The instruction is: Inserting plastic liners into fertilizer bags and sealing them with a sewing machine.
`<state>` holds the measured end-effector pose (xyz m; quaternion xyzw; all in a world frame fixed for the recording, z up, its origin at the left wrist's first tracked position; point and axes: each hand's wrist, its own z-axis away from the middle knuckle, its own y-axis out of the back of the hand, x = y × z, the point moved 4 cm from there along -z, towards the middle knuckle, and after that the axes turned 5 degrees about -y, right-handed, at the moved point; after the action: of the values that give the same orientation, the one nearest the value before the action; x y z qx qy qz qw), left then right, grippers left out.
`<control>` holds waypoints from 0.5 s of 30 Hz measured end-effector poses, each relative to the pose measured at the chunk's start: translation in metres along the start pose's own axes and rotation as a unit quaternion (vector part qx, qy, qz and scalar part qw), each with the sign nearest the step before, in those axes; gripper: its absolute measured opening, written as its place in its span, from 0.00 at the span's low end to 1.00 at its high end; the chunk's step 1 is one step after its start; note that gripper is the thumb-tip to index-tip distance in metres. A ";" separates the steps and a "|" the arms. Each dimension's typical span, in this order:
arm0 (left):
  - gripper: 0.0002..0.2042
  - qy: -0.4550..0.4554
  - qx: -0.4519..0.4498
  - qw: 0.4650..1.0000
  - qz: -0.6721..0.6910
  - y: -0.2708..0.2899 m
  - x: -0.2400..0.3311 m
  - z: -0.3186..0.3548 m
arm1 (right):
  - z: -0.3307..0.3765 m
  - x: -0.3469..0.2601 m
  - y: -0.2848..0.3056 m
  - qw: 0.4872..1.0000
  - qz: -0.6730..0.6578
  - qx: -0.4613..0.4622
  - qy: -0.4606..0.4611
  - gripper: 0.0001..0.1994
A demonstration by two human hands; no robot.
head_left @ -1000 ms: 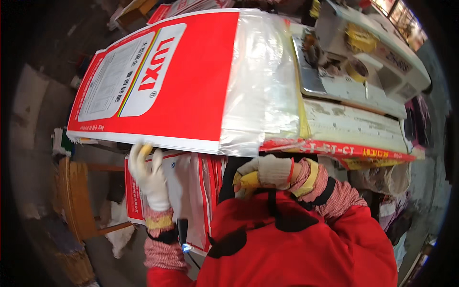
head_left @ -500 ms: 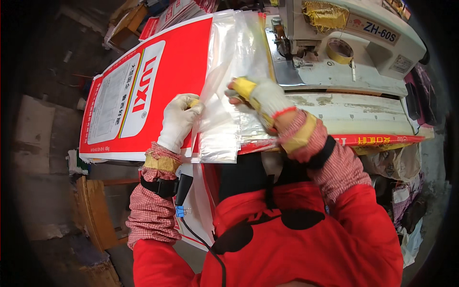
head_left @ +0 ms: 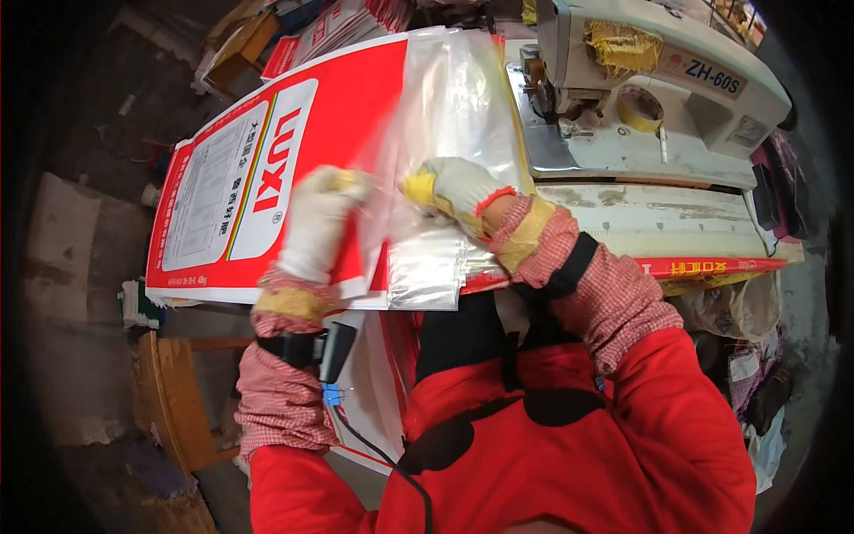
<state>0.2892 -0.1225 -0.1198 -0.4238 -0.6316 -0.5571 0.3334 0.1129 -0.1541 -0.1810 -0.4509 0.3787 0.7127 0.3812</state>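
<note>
A red and white printed woven sack lies flat on a pile of sacks, with clear plastic liners spread along its right side. My left hand, in a white glove and smeared by motion, pinches the left edge of a thin plastic liner over the sack. My right hand wears a pale glove with yellow tape on the fingers. Its fingers are curled together on the same plastic, near the left hand; the fingertips are partly hidden.
A sewing machine stands at the back right, with a tape roll on its bed. A worn white board lies before it. More folded sacks are at the back. A wooden stool stands at the lower left.
My right hand has come down and left onto the plastic, its fingers closing in. My left hand has shifted slightly left, drawing the liner's edge over the sack.
</note>
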 end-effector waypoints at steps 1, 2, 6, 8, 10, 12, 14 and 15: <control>0.05 -0.007 0.024 0.999 0.036 0.024 -0.003 -0.004 | 0.010 -0.005 0.006 0.986 0.164 0.021 0.025 0.13; 0.06 -0.038 0.054 0.991 0.118 0.040 -0.001 -0.008 | 0.017 -0.007 0.011 0.944 0.323 0.044 0.047 0.08; 0.07 -0.052 0.078 0.993 0.072 0.033 0.020 0.008 | 0.027 -0.047 -0.013 0.729 0.499 0.305 0.355 0.13; 0.05 -0.062 0.065 0.995 0.042 0.028 0.027 0.011 | 0.031 -0.059 -0.052 0.736 0.521 0.180 0.393 0.13; 0.05 -0.065 0.080 0.994 0.040 0.038 0.042 0.024 | 0.045 -0.053 -0.087 0.762 0.516 -0.197 0.338 0.14; 0.04 -0.080 0.081 0.992 0.061 0.048 0.055 0.045 | 0.074 -0.057 -0.099 0.783 0.356 -0.341 0.380 0.14; 0.04 -0.062 0.086 0.994 0.021 0.054 0.070 0.071 | 0.061 -0.062 -0.101 0.819 0.291 -0.387 0.309 0.15; 0.05 -0.044 0.094 0.995 -0.015 0.059 0.074 0.082 | 0.055 -0.063 -0.104 0.842 0.227 -0.432 0.231 0.15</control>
<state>0.3163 -0.0280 -0.0414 -0.4052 -0.7011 -0.4814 0.3354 0.2049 -0.0742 -0.1256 -0.6228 0.2014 0.7459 -0.1233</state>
